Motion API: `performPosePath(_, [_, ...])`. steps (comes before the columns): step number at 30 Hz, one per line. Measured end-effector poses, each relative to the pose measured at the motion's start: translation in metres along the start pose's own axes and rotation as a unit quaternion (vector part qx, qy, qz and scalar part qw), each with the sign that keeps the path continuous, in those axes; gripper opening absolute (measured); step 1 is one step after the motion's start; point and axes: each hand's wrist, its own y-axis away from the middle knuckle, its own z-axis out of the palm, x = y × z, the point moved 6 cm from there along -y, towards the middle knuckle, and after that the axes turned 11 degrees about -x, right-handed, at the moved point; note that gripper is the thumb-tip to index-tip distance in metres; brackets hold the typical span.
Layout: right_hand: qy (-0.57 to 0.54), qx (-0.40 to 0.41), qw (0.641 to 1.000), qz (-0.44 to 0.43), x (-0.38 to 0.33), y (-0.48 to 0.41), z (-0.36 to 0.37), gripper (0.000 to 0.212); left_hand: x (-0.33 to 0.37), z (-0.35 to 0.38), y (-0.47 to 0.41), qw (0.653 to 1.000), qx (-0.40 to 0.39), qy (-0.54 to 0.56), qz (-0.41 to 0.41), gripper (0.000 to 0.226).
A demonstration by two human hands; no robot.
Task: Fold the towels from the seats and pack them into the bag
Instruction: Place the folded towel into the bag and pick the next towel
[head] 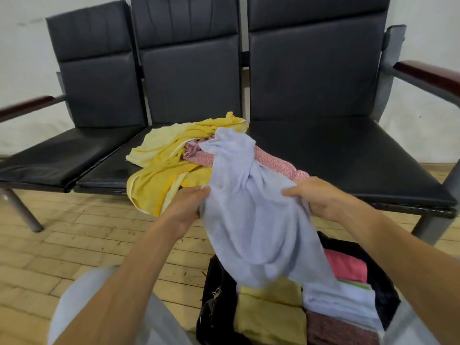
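I see both hands in the middle of the frame, and both are closed on the blue towel [249, 220]. The left hand [189, 202] grips its left edge with the fingers curled round the cloth. The right hand [321, 197] grips the right edge, thumb on top and the fingers bent into the folds. The hands are at the same height and apart, with the towel bunched between them, not stretched flat.

The towel's long axis goes from the upper centre to the lower centre of the frame. Its upper end rests on the pile on the middle seat [109, 170], above the hands. Its lower end hangs below the hands, over the open bag [216, 295] at the bottom of the frame.

The pile holds a yellow towel [164, 170], left of the blue one, and a pink patterned towel [273, 163] that is partly under it. Both are crumpled.

In the bag I see folded towels side by side: a yellow one [271, 317] at the left, a pale blue one [341, 302] at the right, a pink one [346, 267] above it and a dark red one [336, 329] below it.
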Motion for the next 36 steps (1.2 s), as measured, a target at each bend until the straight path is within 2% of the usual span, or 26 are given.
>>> performPosePath(2, [-0.029,0.002,0.999,-0.034,-0.013,0.003,-0.004,0.028,0.008,0.001,0.001,1.000,0.002,0.007,0.020,0.024])
performPosePath(3, [-0.051,0.002,0.997,-0.055,-0.021,0.006,-0.006,0.028,0.013,0.002,0.003,0.999,0.002,0.014,0.033,0.023])
performPosePath(5, [-0.108,-0.002,0.989,-0.104,-0.036,0.017,-0.012,0.016,0.024,0.003,0.006,0.998,0.009,0.026,0.062,0.024])
performPosePath(8, [-0.184,0.011,0.970,-0.159,-0.052,0.034,-0.024,0.029,0.042,-0.002,0.012,0.992,0.039,0.044,0.113,0.026])
performPosePath(11, [-0.200,0.037,0.955,-0.214,-0.063,0.056,-0.040,0.025,0.057,-0.006,0.018,0.986,0.063,0.045,0.146,0.024])
performPosePath(16, [-0.277,0.088,0.914,-0.284,-0.071,0.091,-0.079,0.037,0.083,-0.007,0.032,0.971,0.083,0.084,0.208,0.023])
performPosePath(22, [-0.263,0.150,0.898,-0.319,-0.069,0.128,-0.112,0.039,0.107,0.008,0.046,0.954,0.066,0.154,0.247,0.023])
performPosePath(27, [-0.232,0.185,0.894,-0.335,-0.070,0.154,-0.116,0.017,0.113,0.026,0.047,0.948,-0.005,0.198,0.248,0.023])
performPosePath(29, [-0.206,0.209,0.896,-0.333,-0.069,0.159,-0.116,0.014,0.113,0.034,0.045,0.950,-0.042,0.179,0.251,0.026])
performPosePath(31, [-0.187,0.227,0.898,-0.326,-0.067,0.158,-0.117,0.013,0.113,0.039,0.044,0.954,-0.044,0.130,0.265,0.027])
performPosePath(33, [-0.176,0.251,0.898,-0.315,-0.065,0.157,-0.120,0.013,0.115,0.037,0.045,0.957,0.012,0.030,0.289,0.023])
performPosePath(36, [-0.157,0.315,0.887,-0.299,-0.062,0.160,-0.131,0.011,0.116,0.022,0.043,0.930,0.126,-0.144,0.313,0.022])
